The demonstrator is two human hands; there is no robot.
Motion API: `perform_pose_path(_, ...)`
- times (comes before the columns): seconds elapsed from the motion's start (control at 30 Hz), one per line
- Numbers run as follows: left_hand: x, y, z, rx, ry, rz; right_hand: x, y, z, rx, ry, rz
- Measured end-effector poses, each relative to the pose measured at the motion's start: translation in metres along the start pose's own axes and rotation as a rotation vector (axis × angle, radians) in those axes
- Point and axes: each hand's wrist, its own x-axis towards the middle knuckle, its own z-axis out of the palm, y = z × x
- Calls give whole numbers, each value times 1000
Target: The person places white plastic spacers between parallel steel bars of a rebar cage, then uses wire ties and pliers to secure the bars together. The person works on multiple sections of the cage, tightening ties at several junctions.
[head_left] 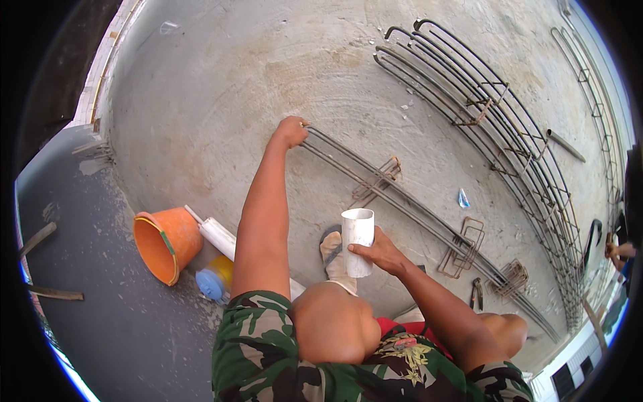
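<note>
My left hand, arm stretched forward, is closed around the far ends of several long steel reinforcing bars. These bars run down to the right across the concrete. In front of my knees my right hand grips a short white plastic pipe, held upright with its open end up. Wire stirrups sit along the bars: one bundle near the middle, another farther down, and a third bundle close to my right knee. A pair of pincers lies beside that knee.
Assembled rebar cages stretch along the right. A loose metal tube lies beyond them. To my left are a tipped orange bucket, a blue-lidded yellow container and a white pipe. Another person's hand shows at the right edge.
</note>
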Motion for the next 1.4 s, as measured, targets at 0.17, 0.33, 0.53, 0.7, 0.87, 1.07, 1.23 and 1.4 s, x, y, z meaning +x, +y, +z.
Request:
perform_pose_path(0.17, -22, 14, -11, 89, 103, 116, 54, -26, 35, 169, -44, -106)
perform_pose_path(0.33, -44, 15, -21, 79, 184, 187, 106, -67, 60, 270, -107, 32)
perform_pose_path(0.53, -67, 31, -32, 1, 192, 170, 151, -76, 80, 306, 417, -10)
perform_pose_path(0.7, -66, 25, -29, -30, 192, 172, 195, -60, 72, 377, 643, -184)
perform_pose_path(0.87, -52, 28, -22, -65, 173, 193, 207, -35, 66, 264, 675, -31)
perform_pose_path(1.07, -55, -2, -25, -112, 21, 115, 111, -92, 59, -231, 41, 136)
perform_pose_path(1.23, -70, 5, -43, -557, -120, -69, 117, -132, -14, -476, 682, -449)
perform_pose_path(1.4, -60, -32, 9, -1357, -64, 136, 192, -106, -54, -408, 509, -416)
